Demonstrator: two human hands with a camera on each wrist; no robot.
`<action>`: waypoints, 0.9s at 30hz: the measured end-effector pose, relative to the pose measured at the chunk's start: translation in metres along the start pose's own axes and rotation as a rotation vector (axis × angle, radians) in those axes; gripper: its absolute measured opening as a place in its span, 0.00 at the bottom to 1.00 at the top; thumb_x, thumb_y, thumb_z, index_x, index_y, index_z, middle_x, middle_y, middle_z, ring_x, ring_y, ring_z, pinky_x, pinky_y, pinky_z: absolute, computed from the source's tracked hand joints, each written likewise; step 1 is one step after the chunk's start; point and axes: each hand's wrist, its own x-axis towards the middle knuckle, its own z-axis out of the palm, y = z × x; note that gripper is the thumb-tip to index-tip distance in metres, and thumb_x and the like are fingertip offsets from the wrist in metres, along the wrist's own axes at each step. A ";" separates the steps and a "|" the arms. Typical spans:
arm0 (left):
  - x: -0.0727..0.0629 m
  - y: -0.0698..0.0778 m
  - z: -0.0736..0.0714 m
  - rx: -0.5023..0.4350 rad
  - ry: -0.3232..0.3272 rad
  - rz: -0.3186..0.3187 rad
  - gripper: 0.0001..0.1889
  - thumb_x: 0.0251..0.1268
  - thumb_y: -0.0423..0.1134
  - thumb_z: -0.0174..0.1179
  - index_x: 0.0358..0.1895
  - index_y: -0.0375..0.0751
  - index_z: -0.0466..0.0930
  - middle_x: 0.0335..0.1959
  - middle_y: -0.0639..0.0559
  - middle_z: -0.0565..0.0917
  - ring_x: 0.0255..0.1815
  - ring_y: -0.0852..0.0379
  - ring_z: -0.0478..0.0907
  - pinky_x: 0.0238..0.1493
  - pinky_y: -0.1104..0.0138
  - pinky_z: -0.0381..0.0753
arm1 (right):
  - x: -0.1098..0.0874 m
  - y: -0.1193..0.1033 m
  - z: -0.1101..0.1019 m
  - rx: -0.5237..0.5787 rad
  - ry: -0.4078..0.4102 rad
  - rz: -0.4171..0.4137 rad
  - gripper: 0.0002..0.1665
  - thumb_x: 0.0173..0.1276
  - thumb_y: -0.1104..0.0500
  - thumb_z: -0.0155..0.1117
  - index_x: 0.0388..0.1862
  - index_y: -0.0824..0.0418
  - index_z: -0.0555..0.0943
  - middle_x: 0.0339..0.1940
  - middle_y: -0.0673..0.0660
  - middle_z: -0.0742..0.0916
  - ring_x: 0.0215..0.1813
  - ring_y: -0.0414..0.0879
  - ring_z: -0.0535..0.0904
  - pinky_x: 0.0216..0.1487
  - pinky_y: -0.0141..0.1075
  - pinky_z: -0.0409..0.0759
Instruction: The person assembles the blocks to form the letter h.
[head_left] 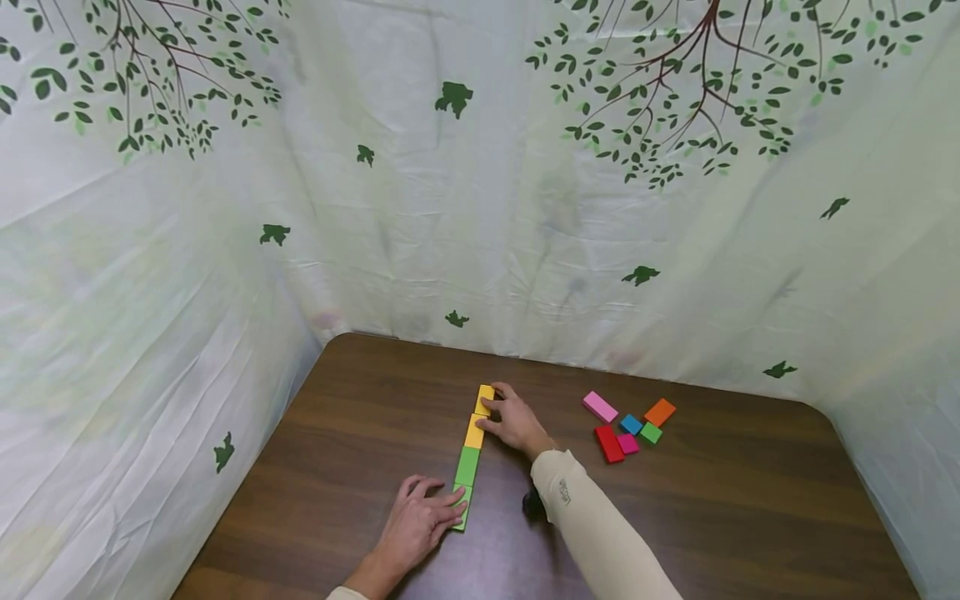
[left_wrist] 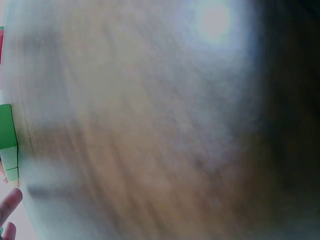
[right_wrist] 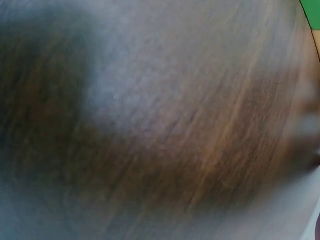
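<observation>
Two yellow blocks and two green blocks lie end to end in a straight row on the brown table. My right hand [head_left: 516,423] is at the far end, its fingertips touching the far yellow block [head_left: 484,395] and the near yellow block [head_left: 475,433] from the right. At the near end, fingers of my left hand [head_left: 415,518] rest on the near green block [head_left: 461,523], partly covering it. The other green block [head_left: 467,467] lies uncovered between the hands. In the left wrist view, green blocks [left_wrist: 7,127] and fingertips [left_wrist: 11,204] show at the left edge.
Right of the row lies a loose group: a pink block [head_left: 600,407], red block [head_left: 610,444], magenta block [head_left: 627,443], blue block [head_left: 631,424], green block [head_left: 651,433] and orange block [head_left: 660,412]. A leaf-printed curtain [head_left: 450,208] hangs behind the table [head_left: 750,500].
</observation>
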 end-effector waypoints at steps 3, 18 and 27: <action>0.000 0.000 0.000 0.000 0.002 0.001 0.12 0.45 0.48 0.71 0.37 0.55 0.90 0.45 0.61 0.87 0.44 0.50 0.80 0.50 0.54 0.66 | 0.000 -0.001 0.001 0.004 -0.007 0.012 0.33 0.68 0.45 0.63 0.65 0.63 0.74 0.73 0.64 0.64 0.71 0.58 0.64 0.65 0.48 0.68; 0.000 0.001 -0.001 0.006 -0.014 -0.008 0.13 0.46 0.48 0.71 0.38 0.55 0.90 0.45 0.61 0.87 0.44 0.51 0.80 0.50 0.53 0.67 | -0.001 -0.003 0.005 0.008 0.008 0.020 0.37 0.66 0.43 0.64 0.67 0.63 0.71 0.73 0.63 0.63 0.71 0.57 0.64 0.64 0.48 0.69; 0.000 0.000 0.000 0.012 -0.002 0.005 0.12 0.46 0.48 0.71 0.38 0.55 0.90 0.45 0.61 0.87 0.44 0.50 0.80 0.50 0.53 0.67 | -0.002 -0.005 0.006 -0.010 -0.003 0.026 0.39 0.65 0.42 0.64 0.68 0.62 0.70 0.74 0.63 0.62 0.71 0.56 0.64 0.64 0.47 0.69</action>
